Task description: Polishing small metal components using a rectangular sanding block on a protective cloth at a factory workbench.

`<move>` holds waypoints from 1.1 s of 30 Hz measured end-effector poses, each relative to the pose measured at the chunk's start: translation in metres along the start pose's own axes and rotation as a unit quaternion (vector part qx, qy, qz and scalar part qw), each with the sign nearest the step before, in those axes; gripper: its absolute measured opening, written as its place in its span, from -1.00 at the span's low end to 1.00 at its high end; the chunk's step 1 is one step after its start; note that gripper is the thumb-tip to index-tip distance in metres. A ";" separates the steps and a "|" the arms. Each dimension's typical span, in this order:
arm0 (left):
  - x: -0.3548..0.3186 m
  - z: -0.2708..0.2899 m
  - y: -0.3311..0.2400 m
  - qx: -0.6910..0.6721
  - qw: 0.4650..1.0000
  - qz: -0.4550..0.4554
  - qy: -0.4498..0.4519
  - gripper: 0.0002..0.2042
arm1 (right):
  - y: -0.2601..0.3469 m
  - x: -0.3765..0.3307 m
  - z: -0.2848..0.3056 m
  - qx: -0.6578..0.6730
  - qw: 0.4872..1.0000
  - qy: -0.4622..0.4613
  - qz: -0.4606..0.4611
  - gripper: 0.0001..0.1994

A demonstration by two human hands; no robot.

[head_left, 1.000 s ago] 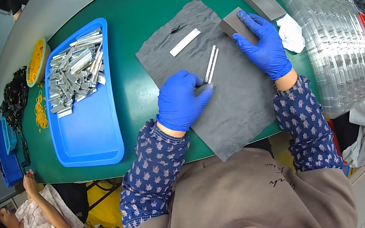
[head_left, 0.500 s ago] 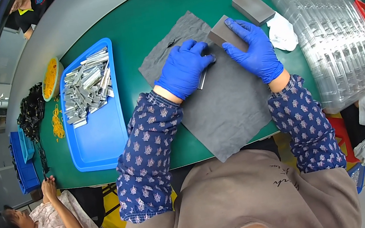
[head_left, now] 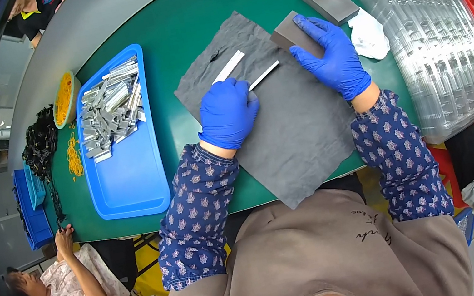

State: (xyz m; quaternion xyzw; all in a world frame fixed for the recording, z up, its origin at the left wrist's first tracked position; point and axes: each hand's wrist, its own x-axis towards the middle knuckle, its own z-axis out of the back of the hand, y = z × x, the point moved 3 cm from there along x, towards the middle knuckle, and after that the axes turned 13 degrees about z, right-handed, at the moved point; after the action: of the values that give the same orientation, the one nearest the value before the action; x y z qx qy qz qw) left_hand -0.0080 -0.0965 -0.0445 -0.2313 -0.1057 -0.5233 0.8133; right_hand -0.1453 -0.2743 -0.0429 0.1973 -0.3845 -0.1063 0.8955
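My left hand [head_left: 227, 115], in a blue glove, is closed low over the dark grey cloth [head_left: 299, 143]. From under its fingers stick out a wider silvery metal strip [head_left: 230, 65] and a thinner metal strip [head_left: 266, 74], angled apart; their lower ends are hidden by the hand. My right hand [head_left: 333, 61], gloved the same way, grips a grey-brown rectangular block [head_left: 292, 35] at the cloth's right edge, fingers along its top and thumb on its near side. A second such block [head_left: 330, 2] lies behind it, beside a crumpled white cloth [head_left: 368, 36].
On the green table [head_left: 186, 36], a blue tray [head_left: 128, 189] at left holds many metal pieces. Beyond it are a bowl of yellow bands [head_left: 64, 100] and a black tangle [head_left: 40, 142]. Clear plastic trays [head_left: 435, 49] stack at right; red bins stand behind. Co-workers sit on both sides.
My left hand has drawn back toward me and slightly left, and the two metal strips now show beyond its fingers. My right hand keeps its grip on the block, almost unmoved.
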 end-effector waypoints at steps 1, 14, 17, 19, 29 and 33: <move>-0.003 0.001 0.002 -0.002 1.000 0.003 -0.001 -0.81 | 0.000 0.000 -0.001 -0.004 1.000 0.005 -0.003 -0.45; -0.029 0.005 -0.011 -0.080 0.986 0.124 0.073 -0.77 | 0.076 -0.013 -0.022 -0.134 0.967 0.179 0.124 -0.39; -0.030 0.004 -0.009 -0.079 0.988 0.127 0.047 -0.79 | 0.051 -0.002 -0.022 -0.163 0.968 0.163 0.094 -0.39; -0.030 0.001 -0.008 -0.088 0.987 0.125 0.050 -0.79 | 0.047 -0.001 -0.023 -0.172 0.969 0.158 0.083 -0.39; -0.029 0.003 -0.004 -0.127 0.979 0.139 0.077 -0.79 | 0.038 0.000 -0.023 -0.164 0.974 0.140 0.073 -0.42; -0.030 0.003 -0.002 -0.143 0.975 0.150 0.082 -0.79 | 0.052 -0.002 -0.014 -0.169 0.976 0.100 0.093 -0.44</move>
State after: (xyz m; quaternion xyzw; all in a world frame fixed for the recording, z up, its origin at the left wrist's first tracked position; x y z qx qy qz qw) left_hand -0.0227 -0.0717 -0.0534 -0.3143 0.0735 -0.4220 0.8472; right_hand -0.1341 -0.2231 -0.0305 0.0166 -0.2860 -0.0658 0.9558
